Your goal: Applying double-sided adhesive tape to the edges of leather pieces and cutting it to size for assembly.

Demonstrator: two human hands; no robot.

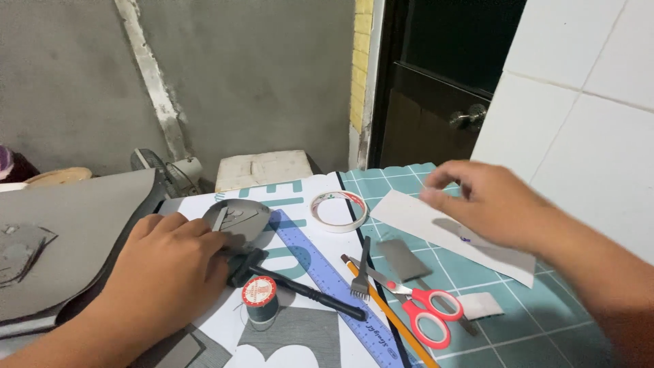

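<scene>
Both hands are over the counter (545, 320). The left hand (167, 269) lies palm down with fingers curled, resting on a grey cut-out piece (238, 218) and against the head of a black mallet (300, 289); whether it grips either cannot be told. The right hand (487, 201) hovers, blurred, with fingers loosely bent and nothing in its grasp, just above a long white paper strip (443, 232).

Left of the left hand lies a large grey leather sheet (75, 232). Between the hands, a blue ruler (340, 289) runs diagonally beside an orange pencil (395, 320). Below the right hand lie red-handled scissors (415, 307), with a pronged punch tool (361, 272) crossing them. A roll of tape (338, 210) sits between the hands, farther back. Just beside the left hand stands a spool of grey thread (261, 300).
</scene>
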